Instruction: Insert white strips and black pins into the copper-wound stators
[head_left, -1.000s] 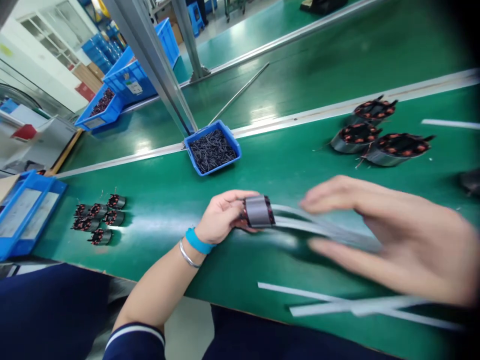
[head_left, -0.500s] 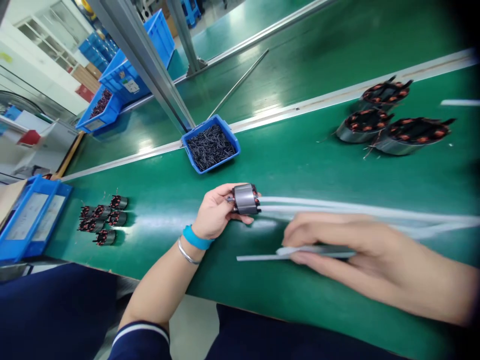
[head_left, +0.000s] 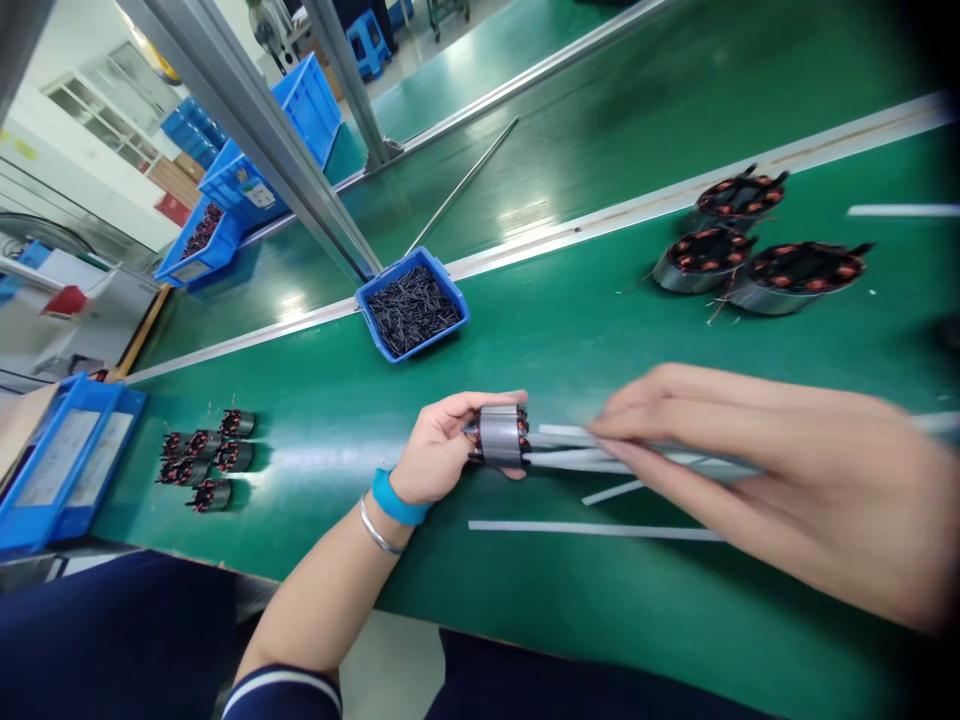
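My left hand [head_left: 439, 445] grips a small grey motor stator [head_left: 500, 436] with copper windings, held on its side just above the green table [head_left: 570, 330]. Several long white strips [head_left: 562, 458] stick out of its right end. My right hand [head_left: 765, 480] is closed in a pinch on one of these strips close to the stator, its fingers blurred. Another white strip [head_left: 592, 528] lies loose on the table in front of it.
A small blue tray [head_left: 412, 303] of dark pins sits behind the stator. Several small wound stators [head_left: 204, 458] stand at the left, three larger ones [head_left: 750, 250] at the far right. Blue bins [head_left: 60, 460] lie at the left edge; a slanted metal post [head_left: 300, 170] rises behind.
My right hand has come up from the loose strip on the table and now pinches a strip at the stator. The left hand has kept hold of the stator.
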